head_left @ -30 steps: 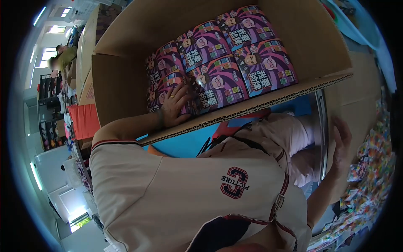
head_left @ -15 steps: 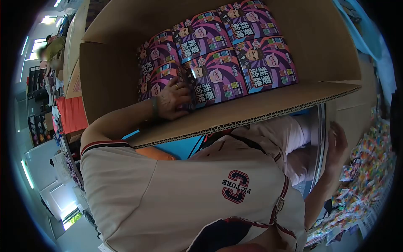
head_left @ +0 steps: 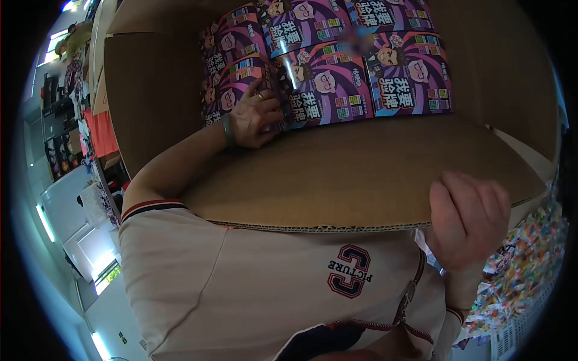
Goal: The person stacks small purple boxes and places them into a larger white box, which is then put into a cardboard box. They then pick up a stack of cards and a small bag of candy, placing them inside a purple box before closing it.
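left hand [head_left: 256, 117] grips a purple box [head_left: 241, 90] (fingertips hidden); right hand [head_left: 469, 219] clasps the carton flap [head_left: 337, 180].

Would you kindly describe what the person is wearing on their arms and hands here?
Both forearms are bare. The left hand has a gold-coloured ring on one finger and a dark band at the wrist. The left arm comes out of a short cream sleeve edged with a red and dark stripe. The right hand shows no ring or band that I can make out.
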Motion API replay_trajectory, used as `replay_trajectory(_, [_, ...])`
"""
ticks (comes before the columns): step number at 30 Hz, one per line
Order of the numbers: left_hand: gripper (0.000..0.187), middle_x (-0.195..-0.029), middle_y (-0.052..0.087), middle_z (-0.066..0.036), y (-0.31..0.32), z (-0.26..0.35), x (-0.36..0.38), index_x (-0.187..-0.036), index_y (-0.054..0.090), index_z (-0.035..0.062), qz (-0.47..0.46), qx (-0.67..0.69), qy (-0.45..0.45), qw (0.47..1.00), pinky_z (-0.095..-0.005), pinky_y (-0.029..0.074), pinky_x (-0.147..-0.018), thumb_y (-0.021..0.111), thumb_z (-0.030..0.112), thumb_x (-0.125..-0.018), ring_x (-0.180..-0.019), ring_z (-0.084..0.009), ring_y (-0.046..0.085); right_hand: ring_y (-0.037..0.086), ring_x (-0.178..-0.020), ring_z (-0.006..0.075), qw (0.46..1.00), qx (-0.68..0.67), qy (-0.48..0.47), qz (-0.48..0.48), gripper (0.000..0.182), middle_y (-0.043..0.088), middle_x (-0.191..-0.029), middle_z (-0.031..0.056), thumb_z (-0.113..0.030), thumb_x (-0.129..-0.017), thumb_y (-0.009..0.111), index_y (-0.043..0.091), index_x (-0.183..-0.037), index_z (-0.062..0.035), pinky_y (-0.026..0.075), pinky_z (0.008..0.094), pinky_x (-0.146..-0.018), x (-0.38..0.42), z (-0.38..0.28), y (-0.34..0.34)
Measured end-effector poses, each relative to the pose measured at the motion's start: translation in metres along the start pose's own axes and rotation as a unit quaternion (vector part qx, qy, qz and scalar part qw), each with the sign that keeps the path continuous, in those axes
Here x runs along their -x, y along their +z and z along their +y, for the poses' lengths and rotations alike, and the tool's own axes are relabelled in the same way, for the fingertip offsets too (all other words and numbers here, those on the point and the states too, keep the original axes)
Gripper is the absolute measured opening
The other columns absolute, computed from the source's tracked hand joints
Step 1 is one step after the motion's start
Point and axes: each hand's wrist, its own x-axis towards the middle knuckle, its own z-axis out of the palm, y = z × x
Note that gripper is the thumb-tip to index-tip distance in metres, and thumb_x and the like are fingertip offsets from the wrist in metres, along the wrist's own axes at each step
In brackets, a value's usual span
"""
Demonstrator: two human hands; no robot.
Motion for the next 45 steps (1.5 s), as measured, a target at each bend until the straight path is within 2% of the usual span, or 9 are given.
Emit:
replay_trajectory(6, [0.029,-0.094,0.059,-0.007,-0.004,0.000,-0.008,-0.086,0.065,0.0100,0.020,-0.028,0.041,0.999,-0.0564,0.031,-0.104,0.073,0.023,-0.062,-0.105,-0.0275,0.055,0.057,-0.061,0.0154,1.000,0.008,0.004,0.006,0.013,0.059,-0.070,0.0038,-0.014,-0.061,0.060,0.063,-0.073,-0.0113,0.040,0.0275,-0.060,-0.006,0.004,-0.001])
replay_trajectory(11, [0.021,-0.084,0.061,-0.008,-0.010,-0.009,-0.029,-0.071,0.060,0.0072,-0.117,0.011,0.108,0.987,-0.0482,0.040,-0.096,0.068,0.021,-0.058,-0.089,-0.0278,0.058,0.061,-0.066,0.0194,1.000,-0.022,0.015,-0.016,0.015,0.063,-0.078,0.0074,-0.007,-0.063,0.065,0.064,-0.078,-0.0068,0.042,0.0314,-0.065,0.003,0.001,-0.008])
replay_trajectory(18, [0.024,-0.084,0.063,-0.009,-0.002,0.001,-0.039,-0.075,0.065,0.0050,-0.163,-0.016,0.170,0.972,-0.0463,0.044,-0.086,0.066,0.024,-0.062,-0.098,-0.0285,0.061,0.061,-0.066,0.0184,0.999,-0.036,0.034,0.017,0.020,0.063,-0.076,0.0064,-0.010,-0.059,0.065,0.064,-0.079,-0.0076,0.041,0.0298,-0.064,0.006,0.001,0.000])
replay_trajectory(27, [0.023,-0.098,0.066,-0.012,0.009,0.010,-0.068,-0.080,0.068,0.0080,-0.395,-0.111,-0.005,0.912,-0.0444,0.042,-0.087,0.063,0.027,-0.067,-0.100,-0.0279,0.062,0.054,-0.064,0.0155,0.998,-0.032,0.046,0.040,0.021,0.057,-0.072,0.0021,-0.017,-0.058,0.062,0.063,-0.078,-0.0106,0.039,0.0290,-0.063,0.007,0.000,0.000])
replay_trajectory(30, [0.024,-0.096,0.066,-0.013,0.011,0.013,-0.053,-0.078,0.068,0.0083,-0.360,-0.078,0.046,0.929,-0.0472,0.040,-0.087,0.062,0.030,-0.070,-0.103,-0.0276,0.061,0.053,-0.064,0.0146,0.997,-0.039,0.041,0.057,0.020,0.053,-0.070,0.0004,-0.017,-0.058,0.061,0.063,-0.077,-0.0114,0.038,0.0286,-0.062,0.012,-0.002,0.002])
replay_trajectory(33, [0.037,-0.111,0.062,-0.019,0.017,0.000,-0.024,-0.093,0.071,0.0079,-0.178,-0.087,0.085,0.977,-0.0519,0.037,-0.092,0.057,0.039,-0.079,-0.113,-0.0319,0.056,0.050,-0.061,0.0137,0.998,-0.018,0.027,0.050,0.019,0.050,-0.068,-0.0005,-0.016,-0.057,0.062,0.062,-0.076,-0.0114,0.036,0.0279,-0.060,0.014,0.001,0.003])
replay_trajectory(35, [0.058,-0.137,0.047,-0.024,0.016,-0.005,-0.006,-0.126,0.061,0.0079,-0.036,0.026,0.021,0.999,-0.0576,0.028,-0.104,0.050,0.050,-0.088,-0.130,-0.0403,0.043,0.047,-0.059,0.0130,0.997,-0.006,0.018,0.071,0.018,0.048,-0.067,-0.0010,-0.016,-0.057,0.062,0.062,-0.074,-0.0112,0.034,0.0272,-0.058,0.010,0.001,0.005])
replay_trajectory(38, [0.073,-0.154,0.026,-0.024,0.015,-0.001,0.001,-0.147,0.039,0.0093,0.057,-0.074,-0.049,0.994,-0.0612,0.015,-0.111,0.043,0.057,-0.091,-0.142,-0.0430,0.025,0.046,-0.057,0.0126,0.997,-0.024,0.017,0.077,0.018,0.047,-0.067,-0.0013,-0.015,-0.056,0.063,0.061,-0.073,-0.0108,0.034,0.0265,-0.058,0.005,0.003,0.006])
replay_trajectory(45, [0.078,-0.156,0.019,-0.027,0.083,-0.015,-0.008,-0.150,0.030,0.0040,0.070,-0.041,-0.075,0.994,-0.0647,0.004,-0.111,0.048,0.052,-0.090,-0.145,-0.0462,0.016,0.046,-0.057,0.0139,0.989,-0.007,0.051,0.137,0.015,0.045,-0.066,-0.0018,-0.016,-0.059,0.063,0.059,-0.073,-0.0099,0.035,0.0290,-0.059,0.004,-0.009,0.012])
